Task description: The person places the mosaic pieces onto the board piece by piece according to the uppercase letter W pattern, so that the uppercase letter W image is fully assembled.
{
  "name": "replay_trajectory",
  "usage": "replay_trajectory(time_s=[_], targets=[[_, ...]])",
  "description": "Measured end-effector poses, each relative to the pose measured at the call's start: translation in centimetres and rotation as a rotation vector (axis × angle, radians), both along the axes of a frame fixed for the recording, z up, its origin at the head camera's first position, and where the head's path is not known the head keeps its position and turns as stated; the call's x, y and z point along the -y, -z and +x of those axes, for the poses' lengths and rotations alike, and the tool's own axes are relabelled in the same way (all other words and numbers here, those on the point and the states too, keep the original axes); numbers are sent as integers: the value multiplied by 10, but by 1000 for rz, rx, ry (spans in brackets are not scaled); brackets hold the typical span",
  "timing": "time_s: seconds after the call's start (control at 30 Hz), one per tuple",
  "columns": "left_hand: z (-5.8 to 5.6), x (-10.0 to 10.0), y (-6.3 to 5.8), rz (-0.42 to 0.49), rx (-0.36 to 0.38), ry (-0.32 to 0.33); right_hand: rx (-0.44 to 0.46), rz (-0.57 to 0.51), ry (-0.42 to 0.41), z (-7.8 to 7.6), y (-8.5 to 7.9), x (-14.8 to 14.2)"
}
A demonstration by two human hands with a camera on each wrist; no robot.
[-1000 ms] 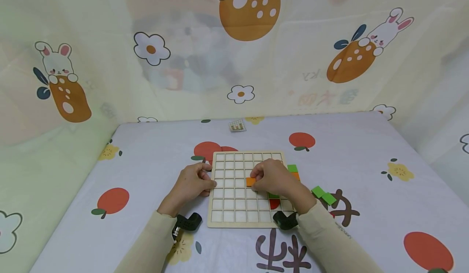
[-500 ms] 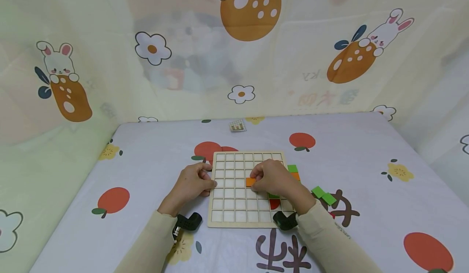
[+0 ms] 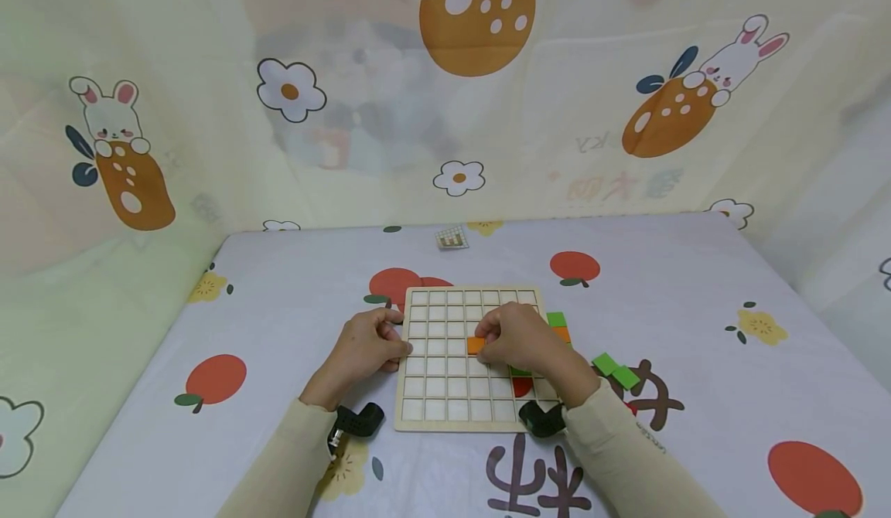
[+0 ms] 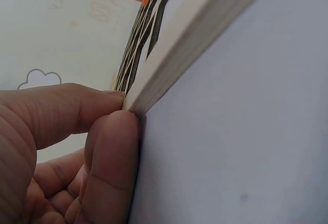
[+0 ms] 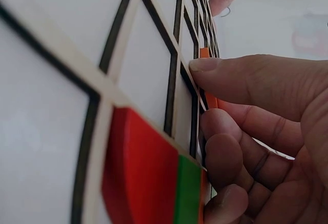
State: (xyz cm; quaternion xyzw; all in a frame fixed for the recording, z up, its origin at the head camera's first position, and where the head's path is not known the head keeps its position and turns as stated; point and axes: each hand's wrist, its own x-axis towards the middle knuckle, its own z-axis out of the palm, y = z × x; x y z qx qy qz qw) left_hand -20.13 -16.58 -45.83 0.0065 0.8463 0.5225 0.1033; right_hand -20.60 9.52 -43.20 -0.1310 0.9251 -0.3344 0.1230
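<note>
Right hand (image 3: 518, 338) pinches an orange tile (image 3: 475, 345) against the grid board (image 3: 452, 427), right of the left hand (image 3: 365, 342), which pinches the board's edge (steadying, presumably). Step judged: seating the tile. Next calls for squaring, then release.

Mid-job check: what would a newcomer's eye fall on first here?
Probably the pale wooden grid on the table, with a bright orange tile at the fingertips of the right hand's grip. Next might come two green tiles lying out to the grid's right. The large cartoon rabbit on the backdrop, at the head view's left, also stands out.
</note>
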Motion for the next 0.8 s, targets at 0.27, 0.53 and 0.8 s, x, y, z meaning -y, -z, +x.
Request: replay_trajectory(time_s=[0.27, 0.53, 0.8], targets=[[0, 0, 0, -5, 2, -3, 10, -3, 4, 2, -2, 1], [-1, -1, 1, -10, 6, -2, -24, -60, -35, 9, -7, -7], [0, -1, 1, -13, -4, 3, -107, -64, 35, 13, -14, -37]])
